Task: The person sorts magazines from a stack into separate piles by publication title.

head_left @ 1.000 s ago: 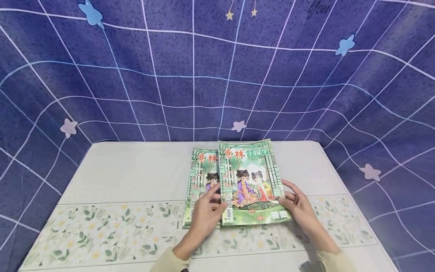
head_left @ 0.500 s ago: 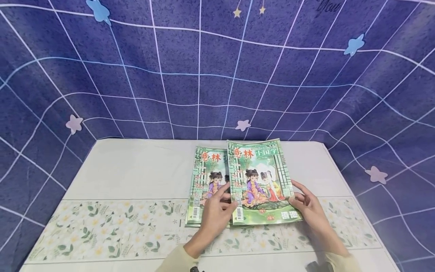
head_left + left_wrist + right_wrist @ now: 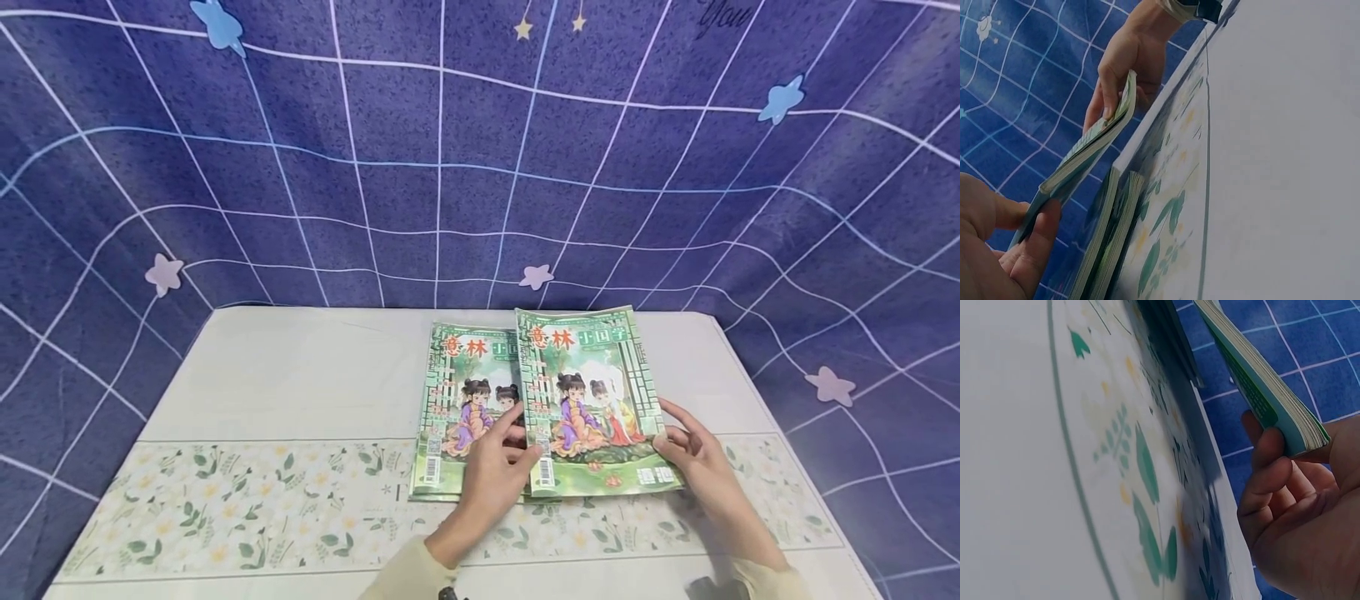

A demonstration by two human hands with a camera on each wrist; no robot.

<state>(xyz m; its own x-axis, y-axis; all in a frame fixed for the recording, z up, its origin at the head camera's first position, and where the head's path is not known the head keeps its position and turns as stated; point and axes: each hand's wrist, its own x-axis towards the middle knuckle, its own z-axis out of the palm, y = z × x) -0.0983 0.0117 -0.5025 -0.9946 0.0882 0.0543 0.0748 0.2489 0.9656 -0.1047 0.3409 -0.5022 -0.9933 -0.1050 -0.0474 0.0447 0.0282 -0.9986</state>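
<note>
Both hands hold a green magazine (image 3: 592, 408) by its sides, its cover of two cartoon children facing up. My left hand (image 3: 491, 475) pinches the left edge, thumb on the cover and fingers beneath. At the lower right edge, my right hand (image 3: 705, 471) grips it the same way. In the left wrist view the held magazine (image 3: 1088, 150) is raised off the table and tilted. Under its left part lie two stacked magazines (image 3: 457, 417), the top one with the same cover and partly hidden. The right wrist view shows the magazine's page edges (image 3: 1272, 381) above the right fingers.
A white table (image 3: 300, 375) carries a floral strip (image 3: 247, 508) across its front half. A dark blue curtain (image 3: 390, 200) with grid lines and stars stands behind the table and along both sides.
Both hands have carried the held magazine to the right, so more of the lower magazine's cover shows. The head view shifted slightly between the two earlier frames.
</note>
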